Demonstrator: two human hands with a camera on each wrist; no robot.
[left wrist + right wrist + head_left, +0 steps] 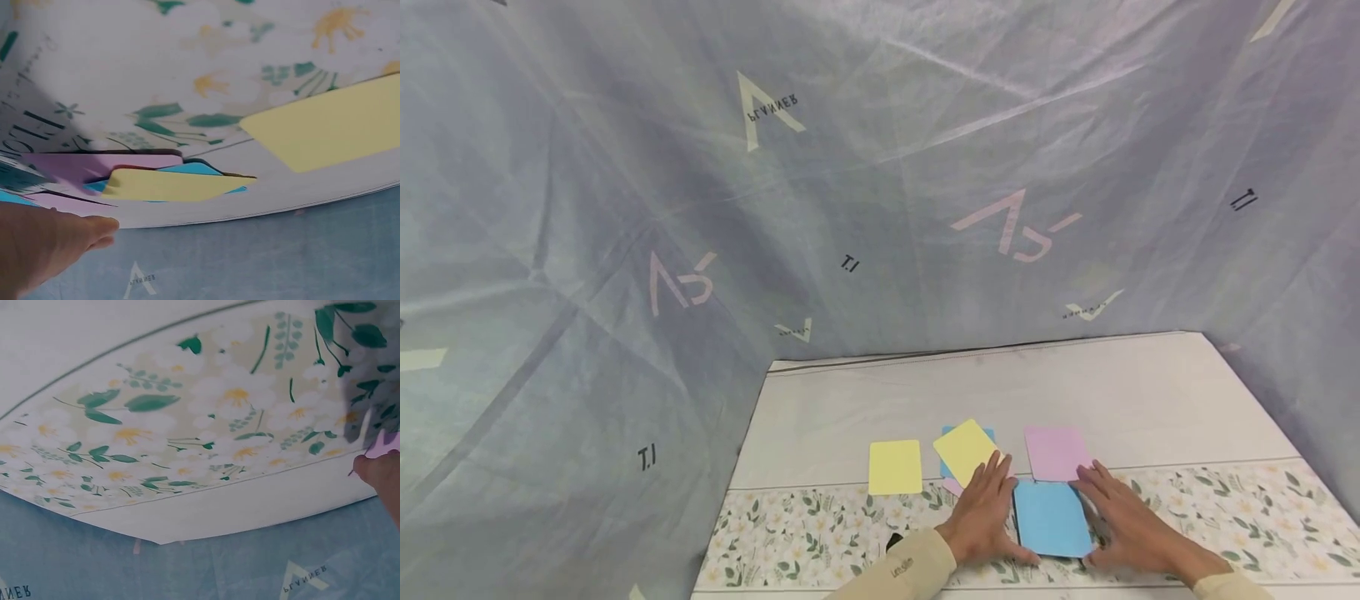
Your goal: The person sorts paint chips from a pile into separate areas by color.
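A blue square card (1052, 518), apparently paper or thin board, lies flat on the table between my two hands. My left hand (985, 512) is at its left side, with fingers pointing forward and the thumb by the lower left corner. On the other side my right hand (1127, 521) has its fingertips near the upper right corner and its thumb at the lower right. A pink square (1058, 454) lies just beyond the blue one. Left of that, a tilted yellow square (966, 450) overlaps another blue square (947, 469) and a pink piece (953, 486), partly hidden.
A separate yellow square (895, 467) lies farther left. The table (820, 425) has a white back part and a floral band. A small black object (893, 540) shows beside the left sleeve. Grey-blue printed fabric (880, 183) hangs around the table's back and sides.
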